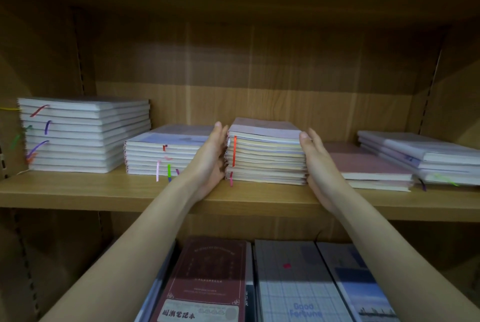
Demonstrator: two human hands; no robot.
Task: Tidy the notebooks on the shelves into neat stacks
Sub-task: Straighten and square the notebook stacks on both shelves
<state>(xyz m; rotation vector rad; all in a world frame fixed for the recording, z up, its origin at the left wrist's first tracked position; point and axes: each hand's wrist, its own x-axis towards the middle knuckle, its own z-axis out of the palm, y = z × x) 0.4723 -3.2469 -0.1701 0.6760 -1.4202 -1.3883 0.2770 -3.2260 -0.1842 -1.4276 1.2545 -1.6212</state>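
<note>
A: Where is the pile being worked on?

B: The middle stack of pale notebooks with a lilac top cover (265,151) sits on the wooden shelf board (78,191), near its front edge. The left hand (210,158) lies flat against the stack's left side, fingers straight and together. The right hand (320,163) mirrors it on the right side, its thumb up by the top cover.

A: So what sort of grip is that?

B: Hardly a grip at all. Both hands are open and straight-fingered, pressing inward on the stack's sides, not curled round anything.

A: Which step would you call it?

B: Squaring this one stack, I judge. Its page edges look slightly stepped, and an orange ribbon marker (235,151) hangs down the front.

A: And the neighbours?

B: Just left, touching or nearly touching the left hand, is a lower stack of white-edged notebooks with a pale blue cover (161,154). Further left stands the tall stack of white notebooks with coloured ribbons (83,137), fairly even already. To the right, a flat pink-covered notebook pair (368,165) lies just beside the right hand, and beyond it a skewed pile of lavender-covered notebooks (426,158).

A: What does the next move call for?

B: Probably an even squeeze from both palms, then a tap on the front edges. That skewed right pile looks the likeliest to need attention afterwards. Below, a dark red hardback notebook (207,280) and a grid-patterned notebook (293,290) lie on the lower shelf.
</note>
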